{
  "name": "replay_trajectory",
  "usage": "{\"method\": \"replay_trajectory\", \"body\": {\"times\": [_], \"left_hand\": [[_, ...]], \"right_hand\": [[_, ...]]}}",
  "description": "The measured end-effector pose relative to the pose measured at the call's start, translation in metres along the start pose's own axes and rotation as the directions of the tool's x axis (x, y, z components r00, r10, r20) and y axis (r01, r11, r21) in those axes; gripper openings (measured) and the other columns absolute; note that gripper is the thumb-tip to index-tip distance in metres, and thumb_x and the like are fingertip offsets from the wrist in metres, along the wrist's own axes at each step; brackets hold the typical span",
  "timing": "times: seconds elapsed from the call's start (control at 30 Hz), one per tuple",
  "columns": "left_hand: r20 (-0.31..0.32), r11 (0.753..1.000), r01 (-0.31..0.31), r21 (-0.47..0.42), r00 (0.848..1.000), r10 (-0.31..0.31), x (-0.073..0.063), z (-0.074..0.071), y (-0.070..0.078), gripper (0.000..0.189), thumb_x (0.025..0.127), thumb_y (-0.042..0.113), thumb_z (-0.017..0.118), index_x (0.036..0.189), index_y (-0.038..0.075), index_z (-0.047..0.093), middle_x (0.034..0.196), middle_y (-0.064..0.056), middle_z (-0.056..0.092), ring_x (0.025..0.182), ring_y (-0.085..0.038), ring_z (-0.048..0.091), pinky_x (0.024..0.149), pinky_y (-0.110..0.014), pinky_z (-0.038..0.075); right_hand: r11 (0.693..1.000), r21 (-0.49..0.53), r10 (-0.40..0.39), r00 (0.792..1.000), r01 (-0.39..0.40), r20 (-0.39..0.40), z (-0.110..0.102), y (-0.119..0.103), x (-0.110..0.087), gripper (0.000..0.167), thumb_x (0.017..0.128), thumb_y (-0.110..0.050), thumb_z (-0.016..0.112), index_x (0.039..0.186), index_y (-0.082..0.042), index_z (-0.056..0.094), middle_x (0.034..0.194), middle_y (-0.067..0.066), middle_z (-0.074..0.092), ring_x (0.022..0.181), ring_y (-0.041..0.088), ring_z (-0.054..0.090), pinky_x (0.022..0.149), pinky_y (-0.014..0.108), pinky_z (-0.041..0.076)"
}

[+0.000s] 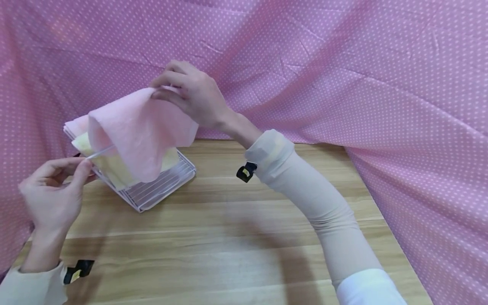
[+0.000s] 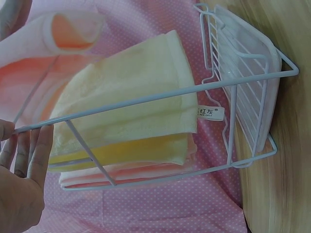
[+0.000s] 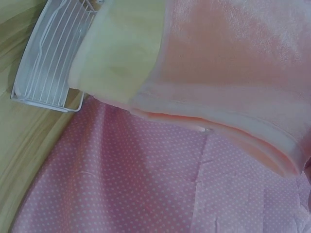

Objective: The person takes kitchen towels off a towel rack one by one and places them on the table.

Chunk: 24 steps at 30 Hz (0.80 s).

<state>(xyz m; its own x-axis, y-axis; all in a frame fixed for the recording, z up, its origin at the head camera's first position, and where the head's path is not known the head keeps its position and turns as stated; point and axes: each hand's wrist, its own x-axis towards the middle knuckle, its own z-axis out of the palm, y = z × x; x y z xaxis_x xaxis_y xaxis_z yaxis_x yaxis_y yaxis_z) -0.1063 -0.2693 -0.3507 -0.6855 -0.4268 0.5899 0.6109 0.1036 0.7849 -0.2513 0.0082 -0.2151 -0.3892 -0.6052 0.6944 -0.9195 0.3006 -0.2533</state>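
My right hand pinches the upper edge of a pink towel, whose lower part hangs loose over the rack. A white wire rack stands on the table, and my left hand grips one of its upper rods between thumb and fingers. Behind the pink cloth, a pale yellow towel drapes over a bar of this rack. Another pink towel hangs at its far left side. In the right wrist view, the pink towel covers part of the yellow one; the right hand is mostly outside that view.
At the rack's base lies a white drip tray. A small white label shows beside the yellow towel. The rack stands on a wood-grain table, with a pink polka-dot curtain behind and along the sides.
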Motion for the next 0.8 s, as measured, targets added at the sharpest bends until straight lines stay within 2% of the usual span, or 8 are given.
{"method": "replay_trajectory", "body": {"times": [0.13,0.33,0.6,0.8], "left_hand": [[-0.009,0.998,0.008,-0.057,1.000,-0.009,-0.002,0.000,0.000,0.010,0.087,-0.019,0.072,0.093,-0.011,0.075,0.085,-0.003,0.080,0.072,-0.007,0.076,0.063,-0.018,0.068],[-0.018,0.998,0.009,-0.070,1.000,-0.010,-0.002,0.000,0.001,0.011,0.087,-0.019,0.071,0.093,-0.011,0.075,0.085,-0.004,0.080,0.072,-0.007,0.076,0.062,-0.018,0.068],[-0.016,0.995,0.014,-0.101,1.000,-0.016,0.001,0.001,0.002,0.011,0.087,-0.020,0.071,0.093,-0.013,0.074,0.085,-0.005,0.079,0.071,-0.009,0.075,0.063,-0.019,0.068],[-0.017,0.992,0.018,-0.128,1.000,-0.020,0.003,0.002,0.003,0.010,0.086,-0.021,0.070,0.093,-0.014,0.074,0.086,-0.007,0.080,0.070,-0.010,0.075,0.062,-0.020,0.069]], "right_hand": [[0.999,0.037,0.009,0.999,-0.008,-0.035,-0.006,0.001,-0.001,0.021,0.096,-0.024,0.077,0.109,-0.008,0.080,0.101,0.005,0.072,0.093,0.012,0.061,0.080,0.013,0.054],[0.997,0.071,0.011,0.998,-0.006,-0.064,-0.013,0.001,-0.003,0.020,0.096,-0.022,0.078,0.108,-0.006,0.080,0.102,0.006,0.073,0.098,0.013,0.064,0.085,0.012,0.056],[0.995,0.091,0.042,0.994,-0.033,-0.096,-0.027,0.003,-0.006,0.020,0.096,-0.023,0.078,0.107,-0.006,0.079,0.095,0.007,0.069,0.089,0.010,0.056,0.078,0.015,0.052],[0.994,0.109,0.018,0.991,-0.003,-0.136,-0.037,0.006,-0.008,0.019,0.094,-0.020,0.080,0.104,-0.003,0.079,0.094,0.009,0.070,0.088,0.011,0.056,0.078,0.020,0.054]]}}
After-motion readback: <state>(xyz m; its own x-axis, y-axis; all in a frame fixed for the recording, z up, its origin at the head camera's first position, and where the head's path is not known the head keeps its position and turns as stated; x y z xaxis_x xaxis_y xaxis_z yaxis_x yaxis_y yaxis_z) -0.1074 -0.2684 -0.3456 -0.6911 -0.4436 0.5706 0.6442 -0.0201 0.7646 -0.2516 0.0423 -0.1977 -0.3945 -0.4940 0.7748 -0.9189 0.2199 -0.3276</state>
